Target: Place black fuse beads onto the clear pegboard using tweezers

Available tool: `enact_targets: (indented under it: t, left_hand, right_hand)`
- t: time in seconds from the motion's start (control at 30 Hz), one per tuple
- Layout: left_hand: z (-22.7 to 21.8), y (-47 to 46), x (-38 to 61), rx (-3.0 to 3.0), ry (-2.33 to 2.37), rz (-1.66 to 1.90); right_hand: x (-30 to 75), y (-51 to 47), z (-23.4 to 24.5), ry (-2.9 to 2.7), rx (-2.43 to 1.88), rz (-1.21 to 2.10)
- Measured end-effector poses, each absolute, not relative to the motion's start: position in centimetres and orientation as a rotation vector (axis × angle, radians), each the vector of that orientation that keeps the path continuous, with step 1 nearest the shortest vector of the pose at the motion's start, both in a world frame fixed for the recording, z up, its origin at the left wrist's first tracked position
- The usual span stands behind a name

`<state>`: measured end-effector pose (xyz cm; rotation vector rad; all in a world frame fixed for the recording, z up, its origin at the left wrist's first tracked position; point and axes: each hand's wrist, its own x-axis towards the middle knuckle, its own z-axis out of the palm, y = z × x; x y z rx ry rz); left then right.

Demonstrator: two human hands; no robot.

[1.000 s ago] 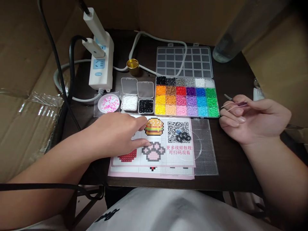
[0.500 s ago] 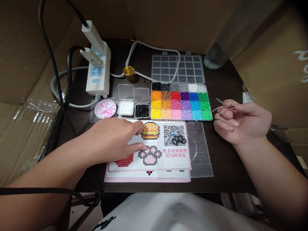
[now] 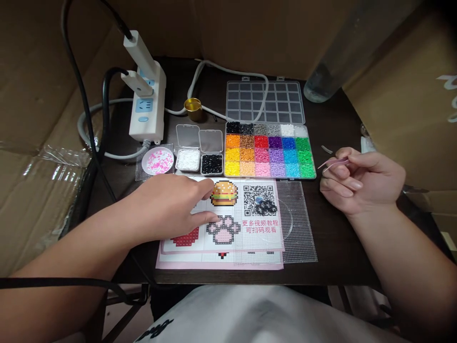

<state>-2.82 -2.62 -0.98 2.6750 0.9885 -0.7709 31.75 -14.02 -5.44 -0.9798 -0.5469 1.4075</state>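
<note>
My left hand [image 3: 171, 207] lies on the pattern sheet [image 3: 221, 224], fingers bent, fingertips pressing next to the burger picture [image 3: 223, 193] and the paw picture [image 3: 223, 229]. It holds nothing. My right hand [image 3: 360, 183] hovers right of the bead box [image 3: 269, 148], fingers curled round thin tweezers [image 3: 333, 163] whose tips point left. A clear pegboard [image 3: 298, 224] lies over the sheet's right part, with a small cluster of black beads [image 3: 266, 207] on it.
A pink-bead dish [image 3: 157, 160] and two small boxes of white [image 3: 188, 159] and black beads [image 3: 212, 163] stand behind my left hand. A power strip [image 3: 147, 102] with cables, a gold cap [image 3: 193, 108] and a clear bottle [image 3: 321, 76] stand at the back. Cardboard walls surround the dark table [image 3: 339, 252].
The view shifted slightly downward and left a second ago. My right hand has drawn the tweezers' prongs together. My left hand has stayed on the sheet.
</note>
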Motion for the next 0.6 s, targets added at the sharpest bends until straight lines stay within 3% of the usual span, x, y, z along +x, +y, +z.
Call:
enact_targets:
  t: [0.6]
  left_hand:
    - [-0.68, -2.73, -2.28, 2.668, 0.990, -0.816]
  right_hand:
    - [31.19, -14.02, -5.17, -0.521, -1.075, 1.353]
